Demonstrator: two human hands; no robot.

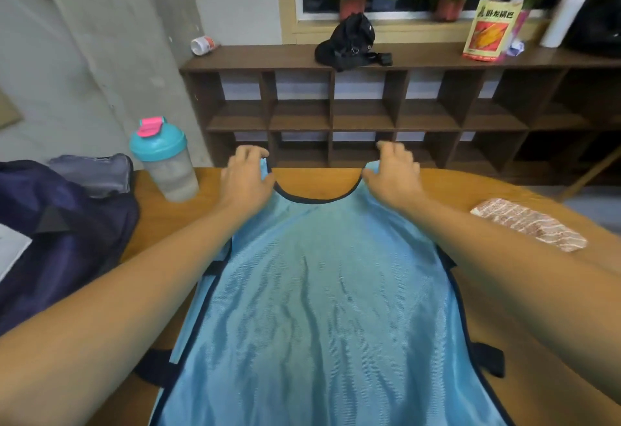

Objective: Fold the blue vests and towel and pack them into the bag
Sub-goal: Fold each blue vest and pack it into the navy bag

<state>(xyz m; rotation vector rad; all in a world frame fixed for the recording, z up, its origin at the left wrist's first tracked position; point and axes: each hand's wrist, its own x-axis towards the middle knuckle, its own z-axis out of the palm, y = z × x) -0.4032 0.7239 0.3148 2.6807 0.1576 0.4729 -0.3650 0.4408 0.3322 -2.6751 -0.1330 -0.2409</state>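
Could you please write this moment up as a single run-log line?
blue vest: spread flat on table | left hand: holds its shoulder strap | right hand: holds other strap | towel: at right | bag: at left

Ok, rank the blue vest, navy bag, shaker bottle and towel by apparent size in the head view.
1. blue vest, nearest the camera.
2. navy bag, partly cut off by the frame edge.
3. shaker bottle and towel: these look alike, so they are not ranked.

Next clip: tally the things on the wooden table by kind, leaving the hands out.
blue vest: 1 (any beneath it is hidden)
towel: 1
shaker bottle: 1
navy bag: 1
Total: 4
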